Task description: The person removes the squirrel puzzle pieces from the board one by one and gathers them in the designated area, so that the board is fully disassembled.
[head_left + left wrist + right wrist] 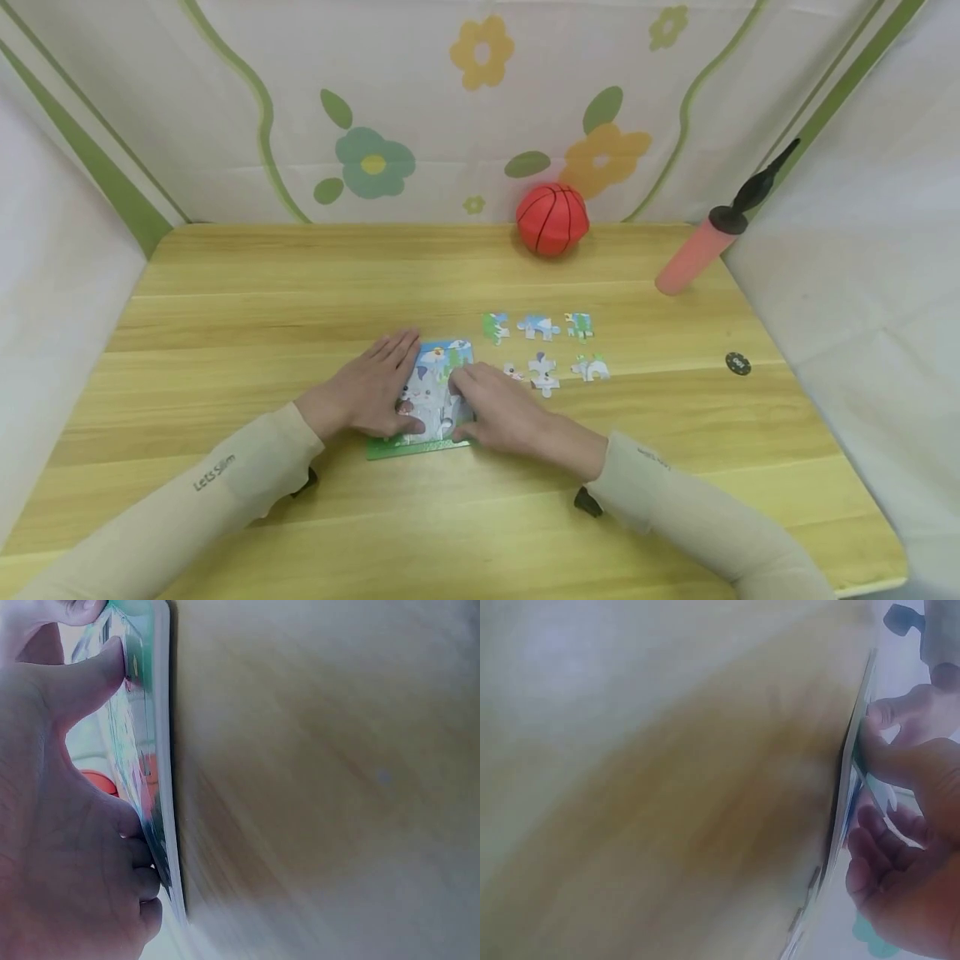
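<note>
A jigsaw board (384,451) with a green border lies on the wooden table, its assembled picture showing a pale cartoon animal under blue sky. My left hand (378,387) rests on its left side, fingers stretched toward the far edge and thumb touching the lower part. At the right side my right hand (502,408) pinches a jigsaw piece (879,793) between thumb and curled fingers. That piece stands tilted at the board's edge in the right wrist view. My right hand hides part of the board's right side.
Several loose jigsaw pieces, such as a blue one (538,326), lie in two rows to the right of the board. A red ball (552,220) sits at the back edge. A pink pump (697,254) stands at back right, and a black round chip (738,363) lies nearer.
</note>
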A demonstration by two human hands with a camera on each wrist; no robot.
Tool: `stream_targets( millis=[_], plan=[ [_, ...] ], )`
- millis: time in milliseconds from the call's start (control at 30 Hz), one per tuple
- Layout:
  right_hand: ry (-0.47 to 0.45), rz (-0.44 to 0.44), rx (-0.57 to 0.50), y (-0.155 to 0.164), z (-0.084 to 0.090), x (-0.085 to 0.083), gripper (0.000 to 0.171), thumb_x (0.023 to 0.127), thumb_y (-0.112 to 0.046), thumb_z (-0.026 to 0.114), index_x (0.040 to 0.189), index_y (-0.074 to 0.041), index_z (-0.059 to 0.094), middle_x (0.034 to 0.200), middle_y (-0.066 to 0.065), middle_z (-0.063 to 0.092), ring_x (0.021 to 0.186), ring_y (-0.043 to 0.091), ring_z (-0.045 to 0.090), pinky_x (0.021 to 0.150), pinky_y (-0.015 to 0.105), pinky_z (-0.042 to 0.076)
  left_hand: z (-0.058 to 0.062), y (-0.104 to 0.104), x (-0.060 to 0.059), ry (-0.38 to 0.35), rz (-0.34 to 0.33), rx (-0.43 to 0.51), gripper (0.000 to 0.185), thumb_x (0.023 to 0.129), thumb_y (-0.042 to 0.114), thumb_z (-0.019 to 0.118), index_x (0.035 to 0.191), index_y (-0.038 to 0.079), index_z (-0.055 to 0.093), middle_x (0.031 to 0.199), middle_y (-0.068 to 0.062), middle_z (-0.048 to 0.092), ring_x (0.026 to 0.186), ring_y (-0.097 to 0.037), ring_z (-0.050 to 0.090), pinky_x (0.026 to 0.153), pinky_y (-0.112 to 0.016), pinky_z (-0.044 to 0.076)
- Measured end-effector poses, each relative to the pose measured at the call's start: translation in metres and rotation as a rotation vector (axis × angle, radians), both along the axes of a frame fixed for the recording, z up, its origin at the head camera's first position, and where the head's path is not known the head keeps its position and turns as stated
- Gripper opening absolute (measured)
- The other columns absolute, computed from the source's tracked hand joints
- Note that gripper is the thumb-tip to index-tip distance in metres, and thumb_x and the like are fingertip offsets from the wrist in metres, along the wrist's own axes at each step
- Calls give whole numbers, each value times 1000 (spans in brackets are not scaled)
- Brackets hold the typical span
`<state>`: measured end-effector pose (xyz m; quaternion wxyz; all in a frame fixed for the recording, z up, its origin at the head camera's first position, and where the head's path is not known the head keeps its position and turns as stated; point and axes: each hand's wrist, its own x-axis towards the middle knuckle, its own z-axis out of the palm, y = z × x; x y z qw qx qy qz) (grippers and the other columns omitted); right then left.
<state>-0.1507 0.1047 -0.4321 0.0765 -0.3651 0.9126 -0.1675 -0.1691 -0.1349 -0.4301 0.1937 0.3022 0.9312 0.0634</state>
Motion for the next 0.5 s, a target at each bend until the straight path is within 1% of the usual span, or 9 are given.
stream_targets(
  millis=[100, 300, 400, 500],
  plan=[
    [5, 14, -26, 2, 1, 2, 47, 84, -34, 86, 117, -10, 62, 104, 1, 70, 91, 13, 60, 81, 26, 56, 0, 1, -1, 2, -2, 2, 113, 91, 61, 64, 162, -11, 15, 174, -27, 6, 164, -43, 9, 135, -57, 14],
    [-64, 30, -84, 7, 0, 7, 31, 98, -25, 72, 122, -8, 61, 110, 6, 76, 99, 16, 73, 88, 25, 62, -1, 0, -1, 2, -2, 3, 114, 90, 62, 65, 162, -10, 15, 174, -27, 6, 164, -43, 9, 135, -57, 14],
    [-84, 51, -125, 9, -1, 9, 25, 100, -20, 68, 121, -8, 61, 110, 8, 77, 103, 19, 76, 91, 26, 63, -2, 0, -2, 3, -3, -2, 113, 90, 62, 65, 162, -10, 15, 174, -26, 6, 164, -43, 9, 135, -57, 14],
    [-95, 59, -155, 10, -1, 11, 21, 101, -19, 67, 118, -8, 62, 108, 7, 77, 103, 19, 77, 91, 25, 63, -3, 0, -2, 4, -5, -10, 113, 90, 63, 64, 162, -10, 15, 174, -26, 6, 164, -43, 10, 135, -57, 15]
  ],
)
